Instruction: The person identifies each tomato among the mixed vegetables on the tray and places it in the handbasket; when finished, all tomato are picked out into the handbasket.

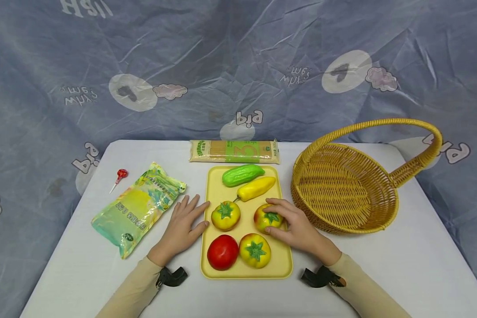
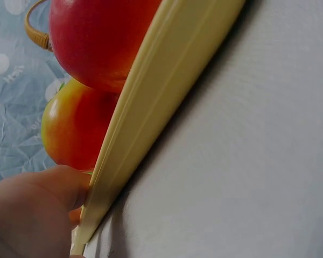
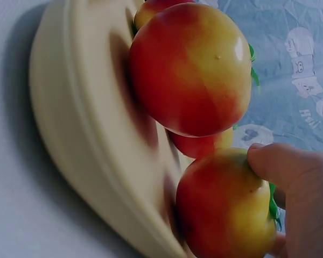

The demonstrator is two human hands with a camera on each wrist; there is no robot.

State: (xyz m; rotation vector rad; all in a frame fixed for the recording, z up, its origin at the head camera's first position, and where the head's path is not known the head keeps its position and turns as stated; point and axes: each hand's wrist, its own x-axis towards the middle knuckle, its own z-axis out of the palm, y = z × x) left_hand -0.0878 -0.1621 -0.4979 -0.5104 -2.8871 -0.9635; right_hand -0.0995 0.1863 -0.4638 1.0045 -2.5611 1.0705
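A pale yellow tray (image 1: 278,270) carries a red tomato (image 1: 222,252) and several yellow-red tomatoes with green leafy tops, one at the front (image 1: 255,250) and one at the left (image 1: 225,215). My right hand (image 1: 300,225) holds the tomato at the tray's right side (image 1: 262,217), thumb on its near side and fingers over the far side; the right wrist view shows this tomato (image 3: 220,209) close up, low against the tray. Fingers spread, my left hand (image 1: 183,225) rests beside the tray's left edge, its thumb touching the rim (image 2: 105,161).
Behind the tomatoes on the tray lie a green bumpy gourd (image 1: 242,175) and a yellow pepper (image 1: 256,189). A noodle packet (image 1: 235,151) is at the back, a wicker basket (image 1: 342,190) with a tall handle at right. A green-yellow bag (image 1: 139,210) and red lollipop (image 1: 121,173) lie left.
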